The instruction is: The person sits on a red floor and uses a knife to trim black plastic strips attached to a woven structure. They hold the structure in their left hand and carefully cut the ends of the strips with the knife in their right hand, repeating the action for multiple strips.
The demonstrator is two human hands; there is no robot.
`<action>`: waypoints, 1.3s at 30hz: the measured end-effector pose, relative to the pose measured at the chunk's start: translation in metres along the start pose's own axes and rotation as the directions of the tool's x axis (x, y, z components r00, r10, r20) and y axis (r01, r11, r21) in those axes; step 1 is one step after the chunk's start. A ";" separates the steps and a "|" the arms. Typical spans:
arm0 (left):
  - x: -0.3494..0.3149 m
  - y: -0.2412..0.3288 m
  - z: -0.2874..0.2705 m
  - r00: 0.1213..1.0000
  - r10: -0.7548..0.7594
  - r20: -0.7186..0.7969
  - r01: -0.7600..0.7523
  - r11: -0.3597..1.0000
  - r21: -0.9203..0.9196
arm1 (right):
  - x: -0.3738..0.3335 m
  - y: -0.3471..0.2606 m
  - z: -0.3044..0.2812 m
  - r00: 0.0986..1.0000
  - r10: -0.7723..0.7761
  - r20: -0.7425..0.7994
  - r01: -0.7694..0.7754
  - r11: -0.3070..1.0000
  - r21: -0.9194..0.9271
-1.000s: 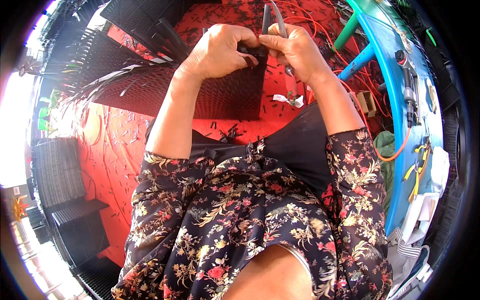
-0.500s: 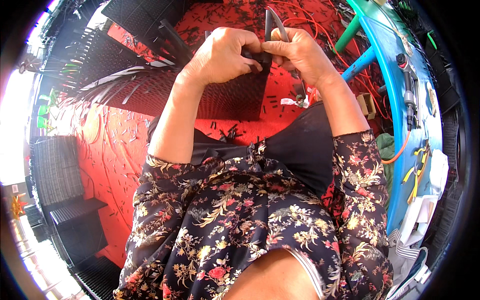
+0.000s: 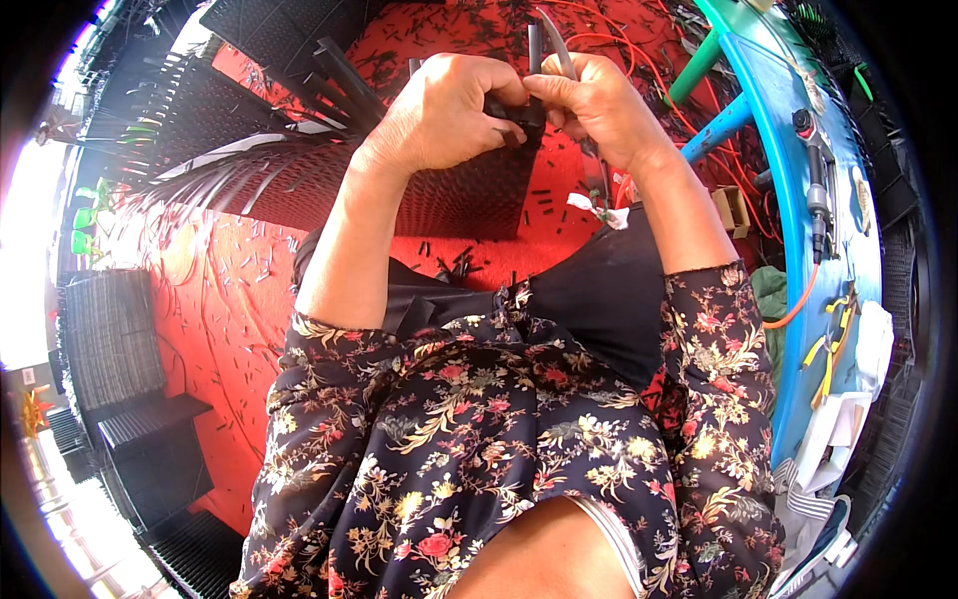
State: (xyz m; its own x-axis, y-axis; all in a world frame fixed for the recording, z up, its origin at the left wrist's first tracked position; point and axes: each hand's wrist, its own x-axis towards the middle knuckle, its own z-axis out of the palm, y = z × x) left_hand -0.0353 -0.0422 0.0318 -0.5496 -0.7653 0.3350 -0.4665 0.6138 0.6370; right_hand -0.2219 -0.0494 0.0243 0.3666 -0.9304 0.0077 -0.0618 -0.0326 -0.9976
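My left hand (image 3: 449, 110) is closed at the top corner of a black woven basket-like piece (image 3: 459, 195), thumb and forefinger pinched on a short black strip (image 3: 494, 108) that is partly hidden. Beside it, my right hand (image 3: 599, 105) is closed round a narrow, curved dark grey strip (image 3: 557, 42), its end rising above the knuckles. The right thumb and fingertips meet at a dark upright piece (image 3: 535, 48) by the same corner. Below the right hand dangles a white scrap (image 3: 601, 212) knotted on something thin. A small black scrap (image 3: 414, 315) lies on my lap.
Cut black strips litter the red floor (image 3: 230, 329). On the right stands a blue table (image 3: 768, 120) with an air tool (image 3: 818, 190) and an orange hose (image 3: 798, 299). More black woven panels (image 3: 289, 50) lean at the far left; a dark stack (image 3: 115, 339) stands left.
The white scrap under my right hand has swung slightly right and down. A small black scrap now shows on my lap. My hands have barely moved.
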 end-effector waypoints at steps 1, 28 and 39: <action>0.000 0.001 0.000 1.000 0.009 -0.003 -0.009 1.000 0.012 | -0.001 0.001 0.000 1.000 -0.007 0.004 0.007 1.000 -0.012; -0.068 0.028 0.015 0.957 0.165 -0.241 -0.127 0.978 0.165 | -0.056 0.013 0.022 0.999 -0.047 -0.026 0.048 0.999 0.018; -0.091 0.039 0.027 0.904 0.303 -0.301 -0.192 0.918 0.346 | -0.074 0.018 0.024 0.997 -0.053 -0.056 0.058 0.994 0.096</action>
State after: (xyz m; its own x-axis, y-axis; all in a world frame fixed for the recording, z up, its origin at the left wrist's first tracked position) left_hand -0.0220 0.0560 0.0074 -0.4296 -0.5647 0.7047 -0.5624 0.7778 0.2805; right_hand -0.2282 0.0278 0.0046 0.3164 -0.9465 0.0640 0.0484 -0.0512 -0.9975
